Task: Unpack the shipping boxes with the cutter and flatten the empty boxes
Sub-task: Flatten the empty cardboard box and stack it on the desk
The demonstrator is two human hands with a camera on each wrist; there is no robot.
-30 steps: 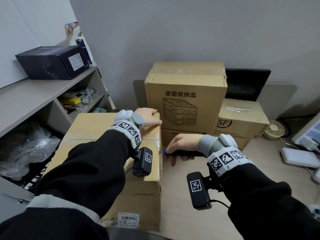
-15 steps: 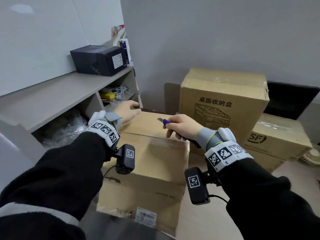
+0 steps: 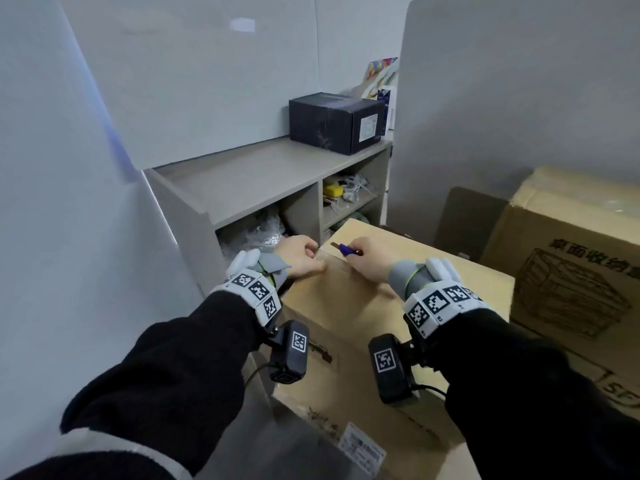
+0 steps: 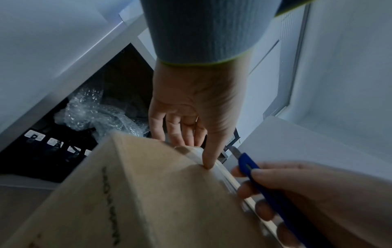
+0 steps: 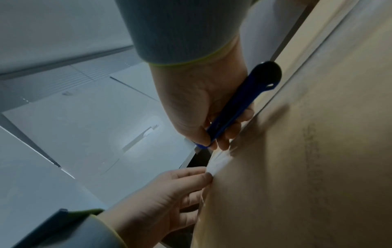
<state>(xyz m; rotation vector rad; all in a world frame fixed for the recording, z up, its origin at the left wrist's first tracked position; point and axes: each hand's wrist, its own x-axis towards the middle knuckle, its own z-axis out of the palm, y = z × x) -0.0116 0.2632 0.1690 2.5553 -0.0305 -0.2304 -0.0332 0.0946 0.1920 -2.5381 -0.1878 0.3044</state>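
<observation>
A brown cardboard box (image 3: 363, 306) with a clear-taped seam stands in front of me. My left hand (image 3: 301, 259) grips its far left edge. Its thumb (image 4: 208, 165) presses on the top by the tape and its fingers (image 4: 180, 134) lie down the side. My right hand (image 3: 370, 263) holds a blue cutter (image 3: 346, 250) with the blade out at the far left end of the seam, close to the left thumb. The left wrist view shows the cutter (image 4: 265, 184) just above the box (image 4: 159, 193). In the right wrist view the cutter (image 5: 244, 104) lies along the seam of the box (image 5: 297, 167).
A grey shelf unit (image 3: 263, 168) stands just left of the box, with a black box (image 3: 336, 123) on top and bubble wrap (image 3: 252, 233) in its lower bay. A larger printed carton (image 3: 571, 258) and another carton (image 3: 616, 393) stand at the right. A wall panel lies close on the left.
My right hand has carried the cutter from the box's right side across the top to the far left end of the seam. The left hand slid to the left edge. My view turned left.
</observation>
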